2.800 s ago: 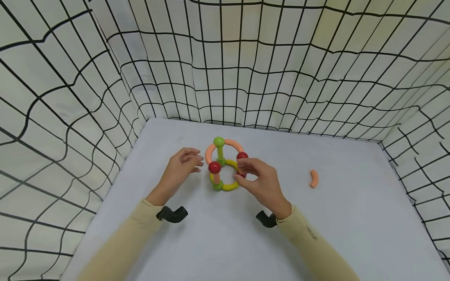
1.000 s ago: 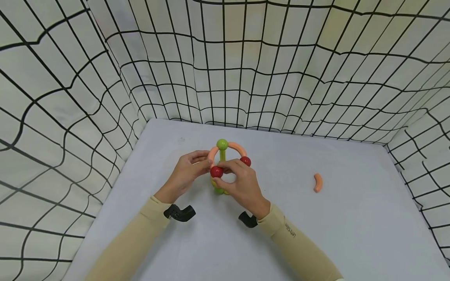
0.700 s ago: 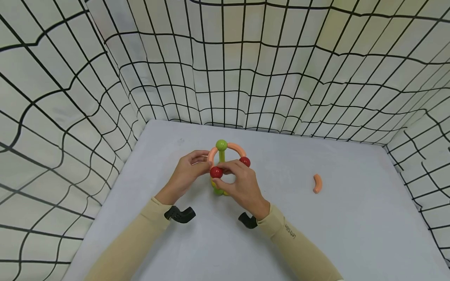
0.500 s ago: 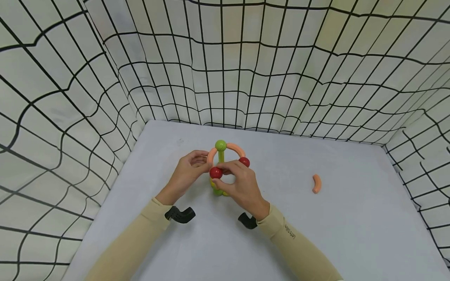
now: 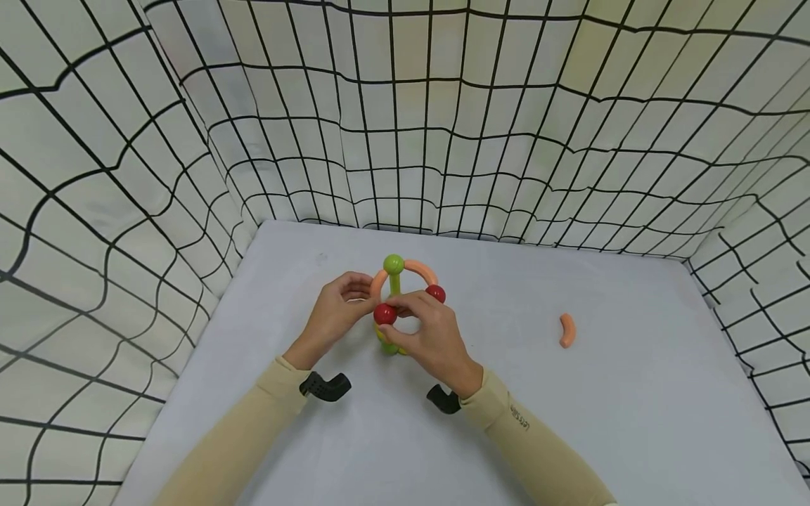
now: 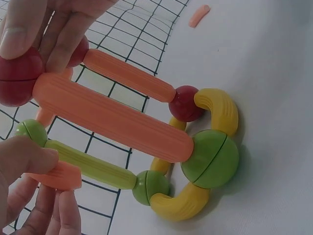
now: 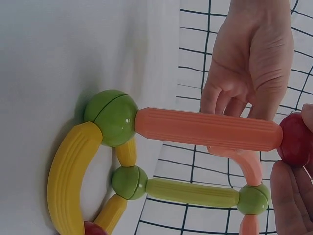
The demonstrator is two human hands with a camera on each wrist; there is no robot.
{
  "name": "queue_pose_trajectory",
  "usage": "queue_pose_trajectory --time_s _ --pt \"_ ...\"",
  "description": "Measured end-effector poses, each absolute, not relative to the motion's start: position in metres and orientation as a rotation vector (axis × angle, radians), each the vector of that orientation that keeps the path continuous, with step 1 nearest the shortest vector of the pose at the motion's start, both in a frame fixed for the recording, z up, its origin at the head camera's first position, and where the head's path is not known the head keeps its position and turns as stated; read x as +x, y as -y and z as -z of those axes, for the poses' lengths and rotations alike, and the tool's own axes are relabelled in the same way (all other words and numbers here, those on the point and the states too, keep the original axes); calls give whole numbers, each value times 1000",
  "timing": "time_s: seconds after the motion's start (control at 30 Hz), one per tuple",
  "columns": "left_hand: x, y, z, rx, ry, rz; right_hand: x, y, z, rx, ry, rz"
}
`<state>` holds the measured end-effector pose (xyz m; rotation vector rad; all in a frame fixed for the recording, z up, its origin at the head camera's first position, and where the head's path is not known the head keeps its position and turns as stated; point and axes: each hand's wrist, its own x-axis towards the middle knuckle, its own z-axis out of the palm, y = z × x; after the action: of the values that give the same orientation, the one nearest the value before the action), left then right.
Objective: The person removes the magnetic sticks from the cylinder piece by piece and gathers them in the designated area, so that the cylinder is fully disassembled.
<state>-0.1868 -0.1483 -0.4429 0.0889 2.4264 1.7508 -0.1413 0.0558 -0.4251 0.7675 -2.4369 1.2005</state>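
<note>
A frame of rods and balls stands on the white table. Its base has yellow curved rods (image 7: 68,181) between balls, among them a green ball (image 6: 210,159). An orange straight rod (image 6: 112,115), topped by a red ball (image 5: 384,314), rises from that green ball. My right hand (image 5: 433,341) pinches this red ball between thumb and fingers. My left hand (image 5: 335,313) pinches an orange curved rod (image 6: 63,177) at the frame's upper left. Whether its near end touches the red ball, I cannot tell. Behind it rises a lime straight rod (image 6: 90,164) with a green top ball (image 5: 394,264).
One loose orange curved rod (image 5: 567,330) lies on the table (image 5: 633,422) to the right. Black grid netting (image 5: 418,133) over white walls encloses the back and sides. A black curved wrist mount (image 5: 325,386) juts from the left wrist.
The left hand, earlier apart from the frame, has come right and pinches the curved rod. The right hand has moved left to the front red ball. Little differs in the last second.
</note>
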Motion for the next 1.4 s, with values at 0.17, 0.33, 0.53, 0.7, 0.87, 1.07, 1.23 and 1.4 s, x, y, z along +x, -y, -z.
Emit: queue_pose_trajectory --time_s 0.17,0.33,0.53,0.7,0.87,1.07,1.23,1.4 --pt "-188 148 444 102 -2469 -1766 -141 -55 426 779 2425 -1208" --pt "-188 147 444 131 -2555 -1737 -141 -54 426 780 2422 -1200" --pt "-190 146 447 146 -2599 -1732 -141 -54 426 792 2402 -1226" --pt "-190 146 447 159 -2603 -1726 -141 -54 425 789 2408 -1207" --pt "-190 147 447 170 -2597 -1722 -141 -54 424 787 2413 -1188" --pt "-189 146 445 174 -2592 -1737 -141 -54 424 786 2418 -1178" --pt "-188 146 446 165 -2599 -1722 -141 -54 426 787 2414 -1175" --pt "-187 147 447 162 -2600 -1714 -141 -54 426 788 2407 -1176"
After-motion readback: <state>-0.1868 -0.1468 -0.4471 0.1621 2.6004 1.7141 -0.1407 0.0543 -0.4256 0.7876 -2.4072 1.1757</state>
